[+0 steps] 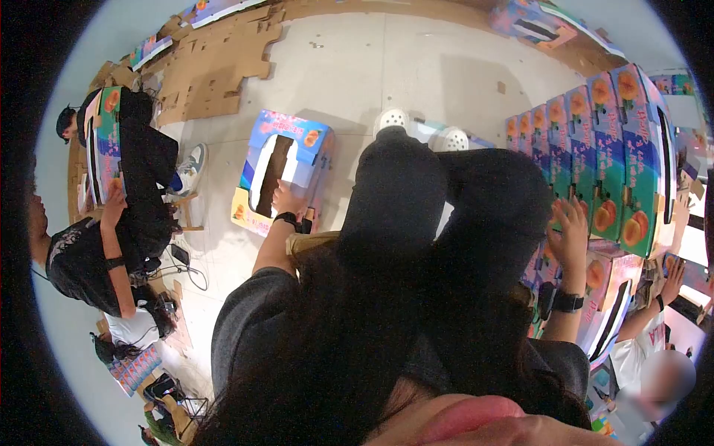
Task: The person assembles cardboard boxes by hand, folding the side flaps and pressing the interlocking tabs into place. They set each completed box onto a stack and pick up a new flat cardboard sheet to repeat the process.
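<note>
A colourful printed cardboard carton (312,141) with peach pictures and a long oval cut-out stands on the floor to the left of my knees. My left hand (288,199) is at the cut-out's near right edge, its fingers curled over the cardboard there. The dark inside of the carton shows through the opening. On the right, my right hand (570,223) is raised beside my knee with its fingers spread, in front of a row of matching cartons (601,160). It holds nothing. Both wrists wear dark bands.
Another carton (595,301) stands below the row. At left a seated person (89,253) holds a similar carton (104,149); at lower right another person's hand (671,279) touches a box. Flattened cardboard (216,67) lies on the floor, and a cable (197,276) trails at left.
</note>
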### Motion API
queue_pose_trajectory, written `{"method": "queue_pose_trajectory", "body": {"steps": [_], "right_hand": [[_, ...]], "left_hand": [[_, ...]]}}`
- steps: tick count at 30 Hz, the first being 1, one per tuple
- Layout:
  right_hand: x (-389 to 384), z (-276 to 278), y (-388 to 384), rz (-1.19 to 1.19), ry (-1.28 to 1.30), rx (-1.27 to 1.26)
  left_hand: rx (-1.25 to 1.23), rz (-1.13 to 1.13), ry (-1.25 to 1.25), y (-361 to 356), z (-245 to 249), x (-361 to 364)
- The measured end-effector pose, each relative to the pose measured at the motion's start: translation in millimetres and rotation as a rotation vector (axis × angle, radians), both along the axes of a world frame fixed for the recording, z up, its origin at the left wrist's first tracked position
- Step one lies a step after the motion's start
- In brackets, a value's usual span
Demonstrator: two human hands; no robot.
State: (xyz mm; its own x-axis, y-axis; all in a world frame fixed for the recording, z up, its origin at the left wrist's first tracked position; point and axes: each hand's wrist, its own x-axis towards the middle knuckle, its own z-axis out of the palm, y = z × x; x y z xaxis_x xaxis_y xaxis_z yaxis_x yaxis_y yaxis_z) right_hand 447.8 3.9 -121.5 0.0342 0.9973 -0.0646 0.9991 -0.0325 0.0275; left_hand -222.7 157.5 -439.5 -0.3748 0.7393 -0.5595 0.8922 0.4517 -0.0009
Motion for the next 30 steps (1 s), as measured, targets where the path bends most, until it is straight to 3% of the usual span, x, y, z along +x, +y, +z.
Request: {"method": "queue_pose_trajectory", "body": {"steps": [7,15,25,30], "right_hand": [[-21.1,-5.0,13.4,-0.002,0.08,0.005],[-20.0,-2.2,19.0,-0.006,0.073,0.019],[-16.7,-4.4,15.5,0.052,0.112,0.159],[-20.2,-7.9,1.4,0.03,0.109,0.184]], "left_hand": [[0.074,-0.016,0.002,-2.3,11.9,1.1],[0.78,-0.147,-0.147,-13.3,57.4,27.9],[1.102,-0.227,-0.245,18.7,203.6,41.2],[1.297,-0.263,-0.269,19.4,248.7,42.4]]}}
